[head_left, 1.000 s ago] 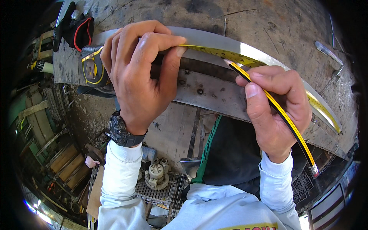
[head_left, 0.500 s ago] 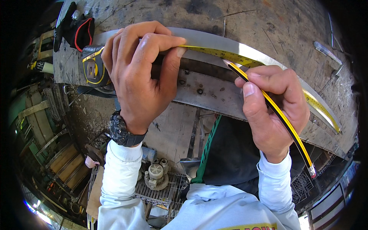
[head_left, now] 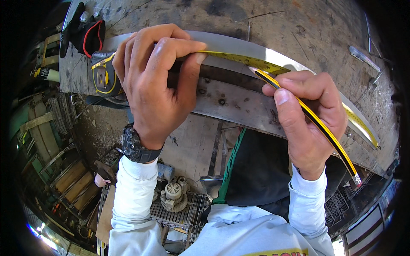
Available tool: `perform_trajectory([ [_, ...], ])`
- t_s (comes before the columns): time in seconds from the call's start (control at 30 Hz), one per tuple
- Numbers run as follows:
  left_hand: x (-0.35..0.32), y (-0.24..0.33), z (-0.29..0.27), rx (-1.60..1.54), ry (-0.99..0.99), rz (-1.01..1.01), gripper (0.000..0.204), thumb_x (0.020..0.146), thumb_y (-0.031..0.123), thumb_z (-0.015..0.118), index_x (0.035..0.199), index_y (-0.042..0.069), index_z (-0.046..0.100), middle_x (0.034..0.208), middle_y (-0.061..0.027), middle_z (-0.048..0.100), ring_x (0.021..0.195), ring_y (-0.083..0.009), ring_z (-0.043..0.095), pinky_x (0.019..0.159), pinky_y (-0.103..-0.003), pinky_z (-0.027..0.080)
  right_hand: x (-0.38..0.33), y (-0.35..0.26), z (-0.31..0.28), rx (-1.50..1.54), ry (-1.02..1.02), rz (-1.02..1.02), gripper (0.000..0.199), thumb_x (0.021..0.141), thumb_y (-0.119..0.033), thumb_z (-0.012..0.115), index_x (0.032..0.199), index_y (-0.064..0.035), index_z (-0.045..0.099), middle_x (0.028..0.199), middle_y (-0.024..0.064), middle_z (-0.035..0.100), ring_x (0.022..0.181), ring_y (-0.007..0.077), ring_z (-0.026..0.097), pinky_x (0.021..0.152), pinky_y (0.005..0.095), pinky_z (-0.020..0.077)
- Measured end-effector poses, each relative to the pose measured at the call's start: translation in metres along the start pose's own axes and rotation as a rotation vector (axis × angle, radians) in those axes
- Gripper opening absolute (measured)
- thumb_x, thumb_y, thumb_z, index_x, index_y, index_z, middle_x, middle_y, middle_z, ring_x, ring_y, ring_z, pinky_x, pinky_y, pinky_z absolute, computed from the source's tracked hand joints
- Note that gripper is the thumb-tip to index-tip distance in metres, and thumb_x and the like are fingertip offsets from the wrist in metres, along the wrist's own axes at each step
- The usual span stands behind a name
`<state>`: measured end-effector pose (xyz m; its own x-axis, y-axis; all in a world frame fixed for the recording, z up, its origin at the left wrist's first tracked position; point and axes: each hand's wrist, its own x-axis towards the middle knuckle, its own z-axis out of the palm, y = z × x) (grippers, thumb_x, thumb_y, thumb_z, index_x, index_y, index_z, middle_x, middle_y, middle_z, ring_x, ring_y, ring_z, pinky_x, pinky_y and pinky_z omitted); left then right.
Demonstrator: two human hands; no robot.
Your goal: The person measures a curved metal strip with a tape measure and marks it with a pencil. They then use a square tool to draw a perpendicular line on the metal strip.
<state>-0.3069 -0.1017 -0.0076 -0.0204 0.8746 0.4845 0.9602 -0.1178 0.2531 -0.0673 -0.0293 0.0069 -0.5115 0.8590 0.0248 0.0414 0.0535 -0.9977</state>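
Note:
My left hand (head_left: 160, 79) pinches the yellow blade of a tape measure (head_left: 103, 77) against a grey metal strip (head_left: 252, 49). The tape's case lies beside that hand's outer edge. Along the strip the blade (head_left: 239, 58) runs rightward, passing behind my right hand (head_left: 314, 115) and showing again near the strip's far right end. Between thumb and fingers my right hand grips a yellow and black striped pencil (head_left: 318, 122). The pencil's tip meets or nearly meets the blade's near edge; its red and metal eraser end points down and right.
The strip lies on a worn, scratched worktable (head_left: 282, 25). Black gloves (head_left: 87, 36) with red trim rest at the upper left, and a metal-handled tool (head_left: 364, 59) at the right. Below the table edge stand a motor (head_left: 174, 194) on a wire rack and wooden pieces (head_left: 74, 183).
My right hand has shifted slightly right and down, tilting the pencil's eraser end to the right. The pencil's tip stays almost in place. My left hand and the tape have barely moved.

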Motion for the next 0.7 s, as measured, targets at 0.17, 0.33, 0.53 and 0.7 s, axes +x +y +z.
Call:
perform_trajectory([
  [0.17,0.0,0.001,0.0,0.004,0.0,-0.003,0.008,0.094,0.015,0.077,0.102,0.013,0.077,0.109,-0.0028,0.073,0.104,-0.0221,0.063,0.101,-0.038,0.039,0.001,-0.002,0.0,-0.04,-0.011,-0.007,0.01,0.096,0.001,0.071,0.102,0.002,0.063,0.105,0.017,0.072,0.093,0.0212,0.074,0.087,0.0315,0.0572],
  [0.33,-0.002,0.0,0.0,-0.004,0.02,-0.016,0.01,0.09,0.013,0.078,0.099,0.014,0.076,0.106,-0.0009,0.072,0.103,-0.0224,0.064,0.101,-0.04,0.039,0.001,-0.005,0.006,-0.087,-0.015,0.011,0.009,0.095,0.0,0.07,0.1,0.0015,0.063,0.102,0.0159,0.071,0.089,0.0191,0.072,0.082,0.0304,0.0568],
  [0.53,0.003,0.004,0.0,-0.022,0.01,-0.024,0.01,0.09,0.014,0.076,0.1,0.015,0.075,0.105,-0.002,0.071,0.102,-0.025,0.064,0.099,-0.042,0.041,-0.001,0.001,-0.013,0.129,-0.047,0.053,0.013,0.088,-0.01,0.073,0.093,-0.0015,0.063,0.09,0.0117,0.067,0.075,0.0146,0.065,0.07,0.0282,0.053],
  [0.7,0.003,0.009,-0.009,0.044,-0.017,-0.042,0.011,0.094,0.016,0.073,0.104,0.011,0.074,0.113,-0.0104,0.07,0.11,-0.0318,0.063,0.101,-0.045,0.041,-0.003,0.0,-0.006,0.073,-0.063,-0.066,0.011,0.088,-0.008,0.072,0.096,-0.0046,0.066,0.091,0.0071,0.067,0.072,0.0152,0.064,0.066,0.0281,0.0511],
])
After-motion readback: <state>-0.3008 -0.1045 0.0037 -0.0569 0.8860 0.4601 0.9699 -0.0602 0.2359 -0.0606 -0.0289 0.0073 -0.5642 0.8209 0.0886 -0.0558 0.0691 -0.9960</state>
